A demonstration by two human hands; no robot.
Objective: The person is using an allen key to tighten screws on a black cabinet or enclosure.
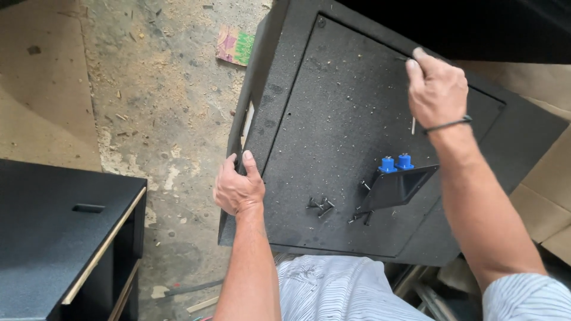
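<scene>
Nearest to the camera, striped light cloth (333,291) over the lap, with both forearms reaching forward from it. Left hand (238,189) on the left edge of the black box (333,137), fingers curled around that edge and thumb lying flat on the top face; closed grip on the box side. Right hand (436,89) raised over the far right part of the recessed black panel (345,113), fingers pinched narrow around a thin metal tool (413,125), whose short straight end shows below the palm; kind of tool not clear. Black band (449,125) around the right wrist.

Box tilted toward the camera, resting against the lap, its rough textured surface dotted with pale sawdust. On the panel, to the lower right, a black angled plate (398,187) with two blue connectors (396,163) side by side on its upper edge. Loose black screws (321,206) in a small group on the panel, lower middle; a few more screws (360,216) just beside the plate's lower left corner.

To the left, well apart, a second black cabinet (53,238) with a slot in its top and a bare wooden edge. Between them, dusty concrete floor (160,107) with wood chips. Flat brown cardboard (547,178) at the right, under the box.
</scene>
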